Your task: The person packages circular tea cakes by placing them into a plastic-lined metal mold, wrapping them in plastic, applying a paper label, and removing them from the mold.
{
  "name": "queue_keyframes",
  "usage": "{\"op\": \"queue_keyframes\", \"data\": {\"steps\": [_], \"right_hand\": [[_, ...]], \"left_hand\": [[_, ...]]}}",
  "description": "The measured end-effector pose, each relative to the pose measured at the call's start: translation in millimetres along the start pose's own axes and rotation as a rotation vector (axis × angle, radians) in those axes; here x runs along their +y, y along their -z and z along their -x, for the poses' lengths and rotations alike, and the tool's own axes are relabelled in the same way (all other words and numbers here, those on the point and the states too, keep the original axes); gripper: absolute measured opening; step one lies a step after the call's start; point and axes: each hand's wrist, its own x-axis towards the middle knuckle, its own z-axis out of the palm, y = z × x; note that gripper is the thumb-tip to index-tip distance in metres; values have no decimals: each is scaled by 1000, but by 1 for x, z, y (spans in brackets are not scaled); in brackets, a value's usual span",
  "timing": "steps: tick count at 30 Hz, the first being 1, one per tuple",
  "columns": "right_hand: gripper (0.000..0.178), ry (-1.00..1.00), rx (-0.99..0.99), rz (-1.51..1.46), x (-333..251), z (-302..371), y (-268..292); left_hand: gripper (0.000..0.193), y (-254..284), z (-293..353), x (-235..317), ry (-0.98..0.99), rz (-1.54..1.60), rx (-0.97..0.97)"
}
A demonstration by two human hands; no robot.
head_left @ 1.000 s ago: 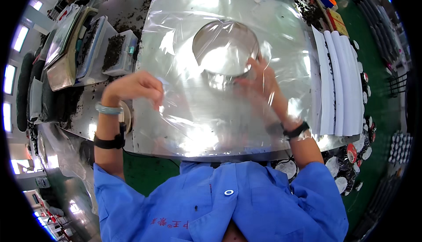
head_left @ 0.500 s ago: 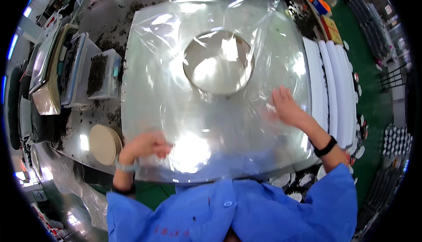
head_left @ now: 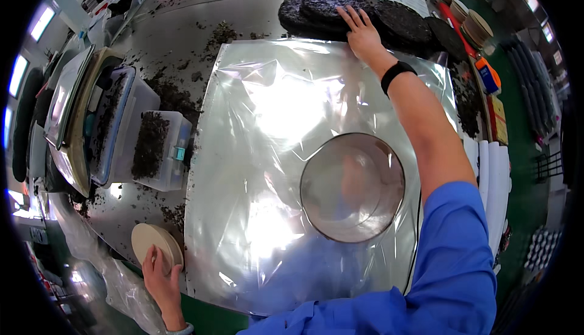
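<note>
My left hand rests its fingertips on top of a beige round disc at the near left, thumb apart from the fingers. Stretched far ahead, my right hand lies with extended fingers on a dark, crumbly round cake, one of several in a row at the far edge. Between my arms lies a clear plastic sheet, glossy and wrinkled, over a pale board. A wide metal ring shows at the sheet's right; whether it is above or under the film I cannot tell.
At the left stand clear plastic boxes with dark crumbs, beside a beige-rimmed container. Loose dark crumbs litter the metal table. White rolls, an orange and blue tape dispenser and a yellow-red box line the right.
My right hand has reached forward from the sheet to the dark cakes. My left hand has moved back and left onto the beige disc. The view has shifted, so the ring appears nearer and further right.
</note>
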Motion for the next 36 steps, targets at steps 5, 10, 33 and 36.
{"op": "queue_keyframes", "data": {"steps": [5, 10, 33, 36], "right_hand": [[35, -56, 183, 22, 11, 13, -5], [32, -41, 345, -243, 42, 144, 117], [71, -215, -171, -754, 5, 540, 115], [47, -450, 94, -739, 15, 505, 154]], "left_hand": [[74, -13, -4, 14, -17, -70, 133], [69, -22, 4, 22, -5, -68, 195], [34, -82, -39, 286, -1135, 580, 27], [31, -69, -39, 279, -1123, 562, -55]]}}
